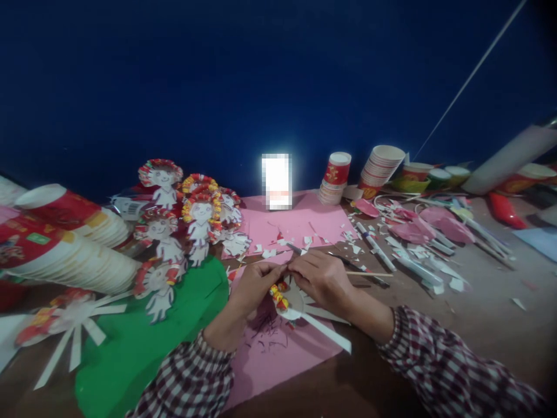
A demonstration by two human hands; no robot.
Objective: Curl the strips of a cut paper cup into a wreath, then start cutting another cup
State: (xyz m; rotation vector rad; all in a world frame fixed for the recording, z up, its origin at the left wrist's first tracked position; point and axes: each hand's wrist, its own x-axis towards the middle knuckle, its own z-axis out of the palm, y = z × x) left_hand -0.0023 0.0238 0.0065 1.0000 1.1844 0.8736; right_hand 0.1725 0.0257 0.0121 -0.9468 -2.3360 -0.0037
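Over pink paper (287, 366), both my hands hold a cut paper cup (296, 303) between them. Its wall is slit into strips: one white strip (328, 332) reaches out to the lower right, others spread behind my right wrist. Red and yellow curls (279, 297) run along its left side. My left hand (255, 287) is closed, thumb and fingers pinching at the cup's far edge. My right hand (319, 278) has its fingers bent together at the same spot, fingertips meeting the left ones. What lies exactly between the fingertips is hidden.
Curly-haired paper figures (201, 217) stand at left, behind green paper (152, 348). Stacked paper cups (87, 261) lie far left; another stack (380, 168) leans at back right. A pen (376, 247), white scraps, pink pieces (413, 229) and a wooden stick (369, 274) lie to the right.
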